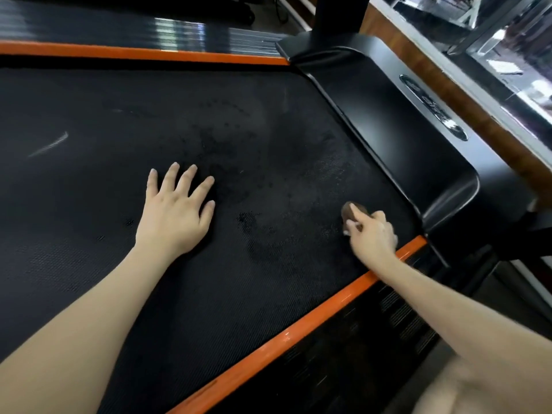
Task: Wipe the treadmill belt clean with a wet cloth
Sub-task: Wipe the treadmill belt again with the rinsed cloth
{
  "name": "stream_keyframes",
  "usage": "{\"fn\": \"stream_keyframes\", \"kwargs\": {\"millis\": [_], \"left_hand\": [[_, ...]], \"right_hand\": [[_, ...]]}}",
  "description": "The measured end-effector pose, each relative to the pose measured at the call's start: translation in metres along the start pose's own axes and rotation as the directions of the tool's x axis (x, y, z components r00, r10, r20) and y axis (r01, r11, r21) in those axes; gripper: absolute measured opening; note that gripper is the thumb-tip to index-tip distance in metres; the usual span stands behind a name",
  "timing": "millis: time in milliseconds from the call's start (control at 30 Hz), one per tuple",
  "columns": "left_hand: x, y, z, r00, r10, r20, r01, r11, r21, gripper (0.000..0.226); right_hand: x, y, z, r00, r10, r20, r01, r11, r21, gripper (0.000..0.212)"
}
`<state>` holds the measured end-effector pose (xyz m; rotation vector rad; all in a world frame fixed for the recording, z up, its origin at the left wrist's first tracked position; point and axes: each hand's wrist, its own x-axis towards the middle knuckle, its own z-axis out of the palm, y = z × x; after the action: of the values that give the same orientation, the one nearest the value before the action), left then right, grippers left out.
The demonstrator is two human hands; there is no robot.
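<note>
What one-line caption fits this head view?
Right hand grips a bunched brown cloth on the black treadmill belt near the motor cover; left hand rests flat, fingers spread.

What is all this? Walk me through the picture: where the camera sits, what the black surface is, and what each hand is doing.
There is one picture, taken by a camera worn on a person's head, looking down over their own two bare arms. No robot is involved. The big black textured surface is a treadmill belt, with an orange strip along each side. The smooth black hood at its end is part of the treadmill's body. The left hand lies flat on the belt, fingers spread, holding nothing. The right hand pinches a small brown wad of cloth against the belt, in the corner near the hood. The darker blotches on the belt look like damp marks, though that is a guess.
</note>
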<state>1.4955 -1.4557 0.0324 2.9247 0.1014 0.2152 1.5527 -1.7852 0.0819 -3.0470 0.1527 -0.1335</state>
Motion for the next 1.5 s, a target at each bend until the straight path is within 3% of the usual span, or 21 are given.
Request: {"fn": "stream_keyframes", "kwargs": {"millis": [33,100,200,300,367,433,467,533,600,667,733,767,833,900,967,1067,1133,1233,1300,1400,1500], "left_hand": [[0.001,0.001,0.000,1.000,-0.003,-0.003,0.003,1.000,0.001,0.063],[0.000,0.001,-0.001,1.000,-0.002,-0.004,0.002,1.000,0.007,0.063],[-0.001,0.002,-0.004,1.000,-0.004,-0.002,0.004,1.000,0.019,0.062],[-0.002,0.002,-0.005,1.000,-0.013,0.023,0.012,1.000,0.028,0.064],[-0.002,0.002,-0.005,0.999,-0.021,0.026,0.021,0.999,0.037,0.064],[-0.001,0.003,-0.004,0.999,-0.028,0.028,0.026,0.999,0.040,0.064],[0.000,0.003,-0.004,0.999,-0.031,0.025,0.030,0.999,0.043,0.063],[0.001,0.004,-0.004,0.999,-0.032,0.021,0.031,0.998,0.047,0.061],[0.001,0.004,-0.005,0.999,-0.031,0.023,0.030,0.999,0.042,0.060],[0.001,0.004,-0.006,0.999,-0.032,0.021,0.031,0.999,0.039,0.059],[-0.001,0.004,-0.006,0.999,-0.026,0.021,0.026,0.999,0.031,0.058],[-0.002,0.004,-0.006,1.000,-0.024,0.020,0.024,0.999,0.027,0.057],[-0.002,0.004,-0.006,1.000,-0.021,0.015,0.020,1.000,0.021,0.056],[-0.001,0.004,-0.006,1.000,-0.025,0.007,0.024,1.000,0.019,0.056],[0.000,0.005,-0.006,1.000,-0.029,-0.001,0.029,0.999,0.020,0.055],[0.000,0.005,-0.005,0.999,-0.030,-0.011,0.030,0.999,0.010,0.058],[0.000,0.003,-0.003,0.999,-0.041,-0.021,0.041,0.999,-0.010,0.064],[-0.002,0.000,-0.002,0.999,-0.033,-0.029,0.031,0.999,-0.041,0.071],[-0.002,-0.001,-0.002,0.999,-0.021,-0.034,0.019,0.998,-0.051,0.072],[-0.001,-0.001,-0.001,0.999,-0.011,-0.037,0.009,0.999,-0.047,0.072],[0.000,0.000,-0.001,0.999,-0.012,-0.048,0.010,0.999,-0.032,0.071]], "right_hand": [[-0.008,-0.018,0.002,1.000,-0.004,0.007,0.004,1.000,-0.019,0.040],[-0.044,-0.054,0.010,0.971,-0.230,-0.067,0.229,0.973,-0.025,0.040],[-0.086,-0.078,0.013,0.779,-0.625,-0.051,0.627,0.775,0.082,0.041],[-0.036,-0.077,0.013,0.600,-0.796,-0.080,0.800,0.599,0.035,0.038],[0.015,-0.086,0.014,0.727,-0.662,-0.185,0.672,0.741,-0.009,0.032],[0.065,-0.098,0.018,0.932,-0.324,-0.164,0.336,0.941,0.049,0.032],[0.080,-0.106,0.021,0.976,-0.183,-0.114,0.191,0.980,0.064,0.036],[0.073,-0.125,0.027,0.985,-0.153,-0.075,0.157,0.987,0.045,0.037],[0.024,-0.137,0.032,0.897,-0.405,-0.177,0.428,0.896,0.119,0.037],[-0.041,-0.134,0.034,0.682,-0.713,-0.164,0.730,0.648,0.219,0.037],[-0.047,-0.124,0.032,0.496,-0.860,-0.121,0.853,0.457,0.251,0.037],[-0.028,-0.123,0.031,0.476,-0.868,-0.139,0.870,0.442,0.219,0.036],[0.029,-0.122,0.034,0.625,-0.752,-0.208,0.778,0.624,0.080,0.033],[0.088,-0.122,0.033,0.869,-0.471,-0.154,0.480,0.877,0.026,0.034],[0.110,-0.135,0.033,0.968,-0.237,-0.087,0.244,0.966,0.082,0.037],[0.064,-0.169,0.038,0.900,-0.420,-0.120,0.433,0.892,0.129,0.036],[0.009,-0.174,0.042,0.706,-0.689,-0.163,0.707,0.671,0.222,0.037],[-0.004,-0.150,0.038,0.478,-0.868,-0.132,0.860,0.433,0.270,0.040],[0.036,-0.143,0.038,0.554,-0.821,-0.139,0.832,0.537,0.141,0.036],[0.114,-0.144,0.036,0.893,-0.443,-0.079,0.446,0.895,0.017,0.035],[0.104,-0.169,0.033,0.943,-0.333,-0.017,0.333,0.940,0.076,0.036]]}}
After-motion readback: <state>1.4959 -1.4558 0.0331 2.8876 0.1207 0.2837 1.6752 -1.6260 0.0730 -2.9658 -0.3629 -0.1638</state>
